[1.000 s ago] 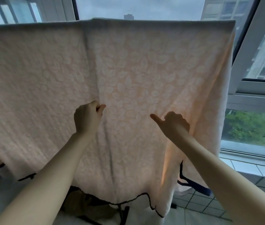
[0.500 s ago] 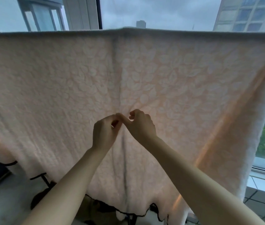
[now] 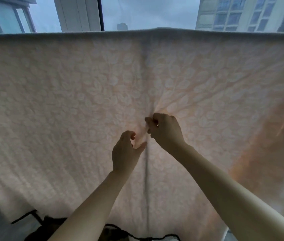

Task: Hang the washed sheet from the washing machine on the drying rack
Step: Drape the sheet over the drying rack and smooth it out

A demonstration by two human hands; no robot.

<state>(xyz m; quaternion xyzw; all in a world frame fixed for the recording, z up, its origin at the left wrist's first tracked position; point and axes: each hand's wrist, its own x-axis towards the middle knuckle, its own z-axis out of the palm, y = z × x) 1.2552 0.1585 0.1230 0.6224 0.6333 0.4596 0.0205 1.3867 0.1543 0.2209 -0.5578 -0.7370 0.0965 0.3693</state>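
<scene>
Two hands on the job, both up at the vertical crease in the middle of the sheet (image 3: 68, 101). Our right hand (image 3: 165, 131) is pinching a little fold of fabric between thumb and fingertips, and you can see wrinkles fanning out from that spot. Our left hand (image 3: 125, 150) sits just below it against the cloth, fingers curled and thumb stuck out toward the crease; we honestly can't tell if it's gripping anything or just touching.

As for progress, we'd say the big part is done. The sheet is draped over the top edge of the drying rack and hangs down wide on both sides, with the rack bar itself hidden under the fold. What's left looks like tidying: smoothing that centre crease and the slanted fold running down toward the right-hand edge. Behind it all is the window (image 3: 146, 13) with grey sky.
</scene>
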